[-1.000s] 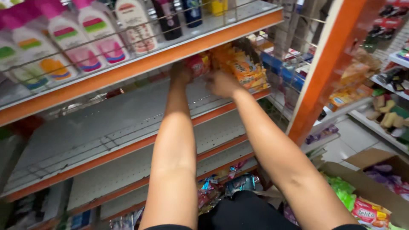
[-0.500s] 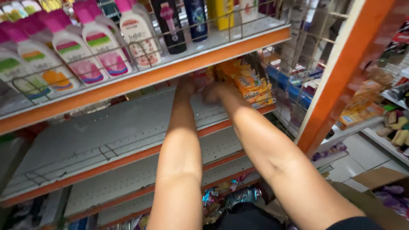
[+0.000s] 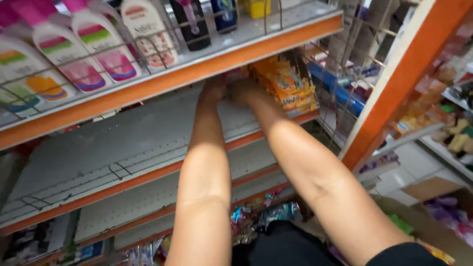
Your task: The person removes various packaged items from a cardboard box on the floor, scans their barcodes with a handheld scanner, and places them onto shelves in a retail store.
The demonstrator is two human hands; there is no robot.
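Both my arms reach deep onto a grey metal shelf (image 3: 123,143). My left hand (image 3: 214,91) and my right hand (image 3: 240,91) are close together at the back, under the orange edge of the shelf above (image 3: 197,74). Between them they grip a small red and pink packet (image 3: 231,75), which the upper shelf mostly hides. Directly right of my right hand stands a row of orange snack packets (image 3: 288,84). My fingers are partly hidden.
Lotion bottles with pink caps (image 3: 93,54) and dark bottles (image 3: 189,24) stand behind a wire rail on the upper shelf. An orange upright post (image 3: 394,93) rises at the right. Loose packets (image 3: 256,219) lie low by my legs, near a cardboard box (image 3: 433,192).
Both hands have pushed farther back under the upper shelf with the red packet, closer to the orange packets. The view has moved nearer to the shelf.
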